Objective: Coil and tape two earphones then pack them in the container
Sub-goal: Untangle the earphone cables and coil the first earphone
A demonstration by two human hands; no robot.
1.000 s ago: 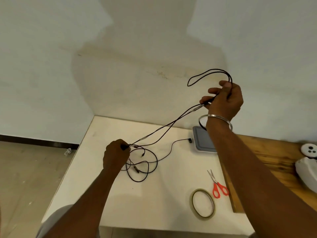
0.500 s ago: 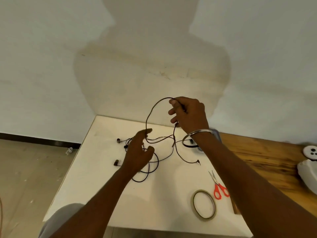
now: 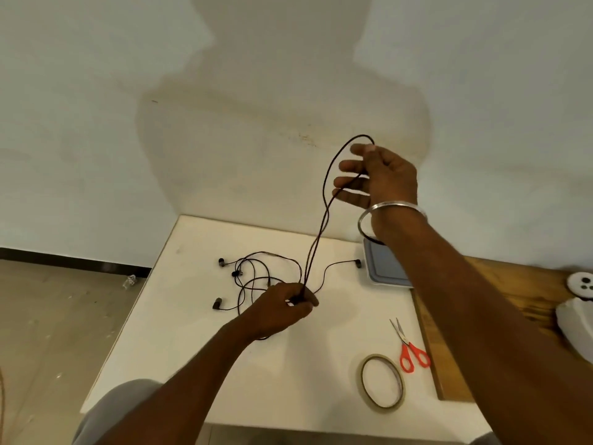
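Black earphone cables (image 3: 256, 274) lie tangled on the white table (image 3: 179, 342), with earbuds spread at the left and one at the right near the container. My left hand (image 3: 282, 308) pinches a doubled strand low over the table. My right hand (image 3: 378, 179) is raised, fingers spread, with a long loop of cable (image 3: 324, 200) hooked over them and stretched down to the left hand. The grey container (image 3: 383, 268) sits at the table's back right, partly hidden by my right forearm.
A roll of clear tape (image 3: 382, 385) and red-handled scissors (image 3: 409, 346) lie at the front right of the table. A wooden surface (image 3: 519, 284) adjoins on the right, with white objects (image 3: 577, 303) at its far end. A wall stands close behind.
My right hand has risen and moved right, drawing the loop taut. My left hand has closed on the cable and shifted right over the tangle.
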